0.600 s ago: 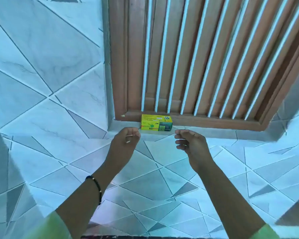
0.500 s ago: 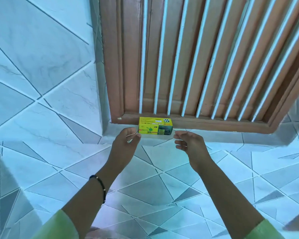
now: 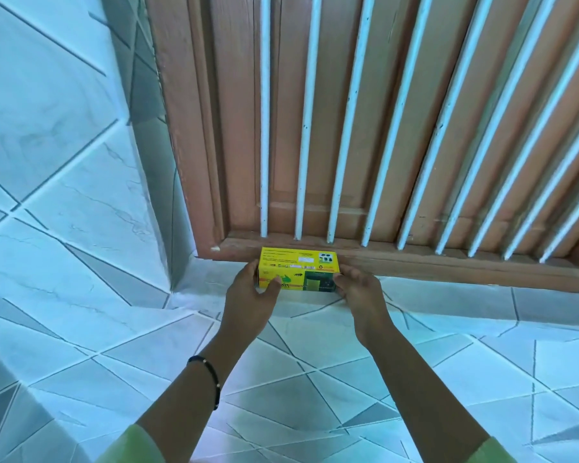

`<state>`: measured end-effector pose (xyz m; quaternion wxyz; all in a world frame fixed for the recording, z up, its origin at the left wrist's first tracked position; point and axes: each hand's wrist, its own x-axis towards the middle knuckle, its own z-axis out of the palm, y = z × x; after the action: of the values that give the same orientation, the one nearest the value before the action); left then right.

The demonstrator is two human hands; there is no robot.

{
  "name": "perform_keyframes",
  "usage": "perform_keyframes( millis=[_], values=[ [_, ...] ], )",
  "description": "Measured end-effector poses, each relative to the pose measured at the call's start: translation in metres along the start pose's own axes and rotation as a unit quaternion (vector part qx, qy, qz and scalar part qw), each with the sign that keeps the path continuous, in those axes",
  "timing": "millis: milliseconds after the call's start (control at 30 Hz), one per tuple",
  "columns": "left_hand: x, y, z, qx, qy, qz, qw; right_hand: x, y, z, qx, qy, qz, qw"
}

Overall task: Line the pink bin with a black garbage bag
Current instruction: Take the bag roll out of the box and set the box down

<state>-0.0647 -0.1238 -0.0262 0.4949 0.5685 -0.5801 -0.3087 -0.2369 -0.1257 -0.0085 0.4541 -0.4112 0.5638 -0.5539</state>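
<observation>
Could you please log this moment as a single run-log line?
stage: fetching bags | left hand: grips yellow box | right hand: grips box | box: on tiled sill under barred window | pink bin: not in view

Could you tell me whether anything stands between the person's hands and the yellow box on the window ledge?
Nothing visible does: the left hand and right hand already grip the two ends of the yellow box.
</observation>
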Motion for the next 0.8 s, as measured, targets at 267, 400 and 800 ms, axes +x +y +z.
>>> perform_keyframes(
  millis=[267,400,800],
  values=[
    [-0.052,-0.001,-0.019,-0.032,0.011,0.032,0.999,-0.062,0.011,0.002,0.075,0.044,-0.051,0.995],
    [-0.106,-0.005,-0.043,-0.039,0.006,0.039,0.998,-0.118,0.021,0.005,0.122,0.066,-0.034,0.990],
    [-0.254,-0.031,-0.114,-0.016,-0.031,0.022,0.999,-0.284,0.042,0.010,0.175,0.039,0.044,0.983]
  ],
)
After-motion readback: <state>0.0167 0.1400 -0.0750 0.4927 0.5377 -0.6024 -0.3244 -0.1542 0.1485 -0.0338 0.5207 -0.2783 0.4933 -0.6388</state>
